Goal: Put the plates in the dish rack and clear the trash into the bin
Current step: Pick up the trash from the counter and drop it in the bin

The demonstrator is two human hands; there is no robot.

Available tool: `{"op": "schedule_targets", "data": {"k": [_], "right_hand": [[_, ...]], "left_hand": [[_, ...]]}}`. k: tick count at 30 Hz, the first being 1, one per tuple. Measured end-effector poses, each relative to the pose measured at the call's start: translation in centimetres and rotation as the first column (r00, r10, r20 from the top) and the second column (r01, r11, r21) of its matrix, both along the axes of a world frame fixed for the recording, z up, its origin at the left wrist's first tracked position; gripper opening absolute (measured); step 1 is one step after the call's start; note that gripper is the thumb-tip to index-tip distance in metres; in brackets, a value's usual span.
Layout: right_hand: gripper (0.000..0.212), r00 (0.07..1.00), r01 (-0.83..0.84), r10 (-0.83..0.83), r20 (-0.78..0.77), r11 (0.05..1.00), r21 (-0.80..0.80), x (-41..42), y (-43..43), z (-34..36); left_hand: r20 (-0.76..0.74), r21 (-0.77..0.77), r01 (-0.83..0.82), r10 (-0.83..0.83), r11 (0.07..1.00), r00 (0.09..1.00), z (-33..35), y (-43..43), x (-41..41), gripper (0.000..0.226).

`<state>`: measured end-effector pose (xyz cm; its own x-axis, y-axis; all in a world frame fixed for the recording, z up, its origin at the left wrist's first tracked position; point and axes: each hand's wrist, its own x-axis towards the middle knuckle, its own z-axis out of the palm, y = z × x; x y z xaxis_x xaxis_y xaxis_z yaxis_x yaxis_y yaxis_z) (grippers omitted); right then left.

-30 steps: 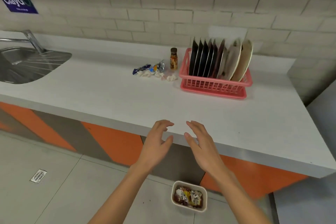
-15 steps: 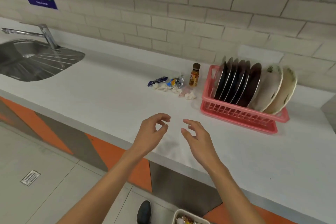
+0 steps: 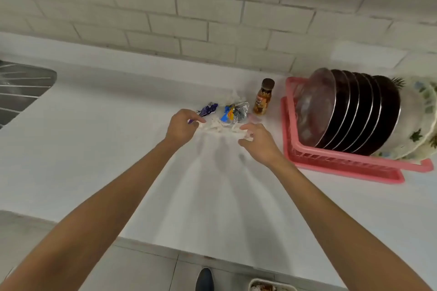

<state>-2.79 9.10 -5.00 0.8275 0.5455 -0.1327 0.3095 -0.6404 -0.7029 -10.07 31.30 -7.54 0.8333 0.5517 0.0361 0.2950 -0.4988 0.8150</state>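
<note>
Head view, looking down over a white table against a pale brick wall.

Both arms reach forward to the trash cluster near table centre, toward 12 o'clock from the viewer.

Left hand: at the 9 o'clock side of the cluster. Fingers curled together, tips pinched at the edge of the white crumpled tissue and touching the lower end of the purple wrapper. Cannot tell which of the two is actually gripped.

Right hand: at the 4 o'clock side of the cluster. Fingers slightly apart and bent, tips resting on the right end of the tissue; a scrap of it shows between thumb and forefinger. Firm grip not confirmed.

Trash: purple wrapper at 10 o'clock of the tissue; blue, orange and silver foil wrapper at 12 o'clock of it, touching it. More white paper lies behind the foil wrapper. Small brown bottle with dark cap stands upright at 3 o'clock of the foil wrapper, just beside the rack.

Pink dish rack: at 3 o'clock of the trash, on the table. Holds a row of dark plates on edge, leaning, plus floral plates at the far right end.

Sink drainer at far 9 o'clock. Bin partly visible on the floor at 6 o'clock, beside a dark shoe.
</note>
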Motion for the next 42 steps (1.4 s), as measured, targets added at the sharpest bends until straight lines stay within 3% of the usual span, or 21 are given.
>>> {"op": "schedule_targets", "data": {"k": [5, 9, 12, 16, 19, 22, 27, 34, 39, 42], "right_hand": [[0.056, 1.000, 0.001, 0.000, 0.021, 0.999, -0.034, 1.4, 2.1, -2.1], [0.052, 0.999, 0.012, -0.010, 0.044, 0.998, -0.058, 2.6, 2.8, -2.7], [0.050, 0.995, 0.007, 0.001, 0.104, 0.997, -0.078, 3.7, 3.9, -2.8], [0.053, 0.956, 0.038, 0.013, 0.292, 0.985, -0.168, 6.4, 6.8, -2.4], [0.062, 0.922, 0.088, 0.045, 0.385, 0.943, -0.322, 8.7, 9.3, -2.2], [0.072, 0.939, 0.089, 0.101, 0.328, 0.851, -0.517, 10.4, 11.4, -2.3], [0.062, 0.953, 0.023, 0.197, 0.229, 0.710, -0.704, 10.7, 13.0, -3.7], [0.057, 0.924, 0.041, 0.247, 0.293, 0.696, -0.717, 9.6, 12.1, -4.7], [0.050, 0.938, -0.031, 0.221, 0.267, 0.820, -0.572, 10.8, 10.8, -4.9], [0.050, 0.924, -0.042, 0.230, 0.306, 0.855, -0.516, 11.4, 9.7, -3.8]], "left_hand": [[-0.155, 0.062, 0.060, -0.050, 0.996, 0.987, -2.9, 3.1, 5.4, 0.030], [-0.297, 0.284, 0.191, -0.103, 0.939, 0.949, -3.4, 4.1, 8.6, 0.046], [-0.378, 0.305, 0.302, -0.176, 0.903, 0.909, -4.7, 4.7, 10.1, 0.052], [-0.276, 0.226, 0.193, -0.127, 0.955, 0.953, -6.5, 5.7, 10.2, 0.043], [-0.143, 0.005, -0.012, 0.013, 1.000, 0.990, -6.4, 6.4, 9.6, 0.030], [-0.074, -0.112, -0.122, 0.114, 0.986, 0.991, -6.5, 6.9, 8.4, 0.036], [0.058, -0.186, -0.085, 0.097, 0.979, 0.994, -6.0, 5.9, 5.4, 0.044], [0.132, -0.315, -0.052, 0.097, 0.948, 0.987, -5.5, 4.4, 3.3, 0.040], [0.103, -0.351, -0.037, 0.078, 0.936, 0.992, -4.3, 2.3, 1.8, 0.040], [0.077, -0.450, -0.074, 0.121, 0.890, 0.990, -3.7, 1.6, 1.4, 0.034]]}}
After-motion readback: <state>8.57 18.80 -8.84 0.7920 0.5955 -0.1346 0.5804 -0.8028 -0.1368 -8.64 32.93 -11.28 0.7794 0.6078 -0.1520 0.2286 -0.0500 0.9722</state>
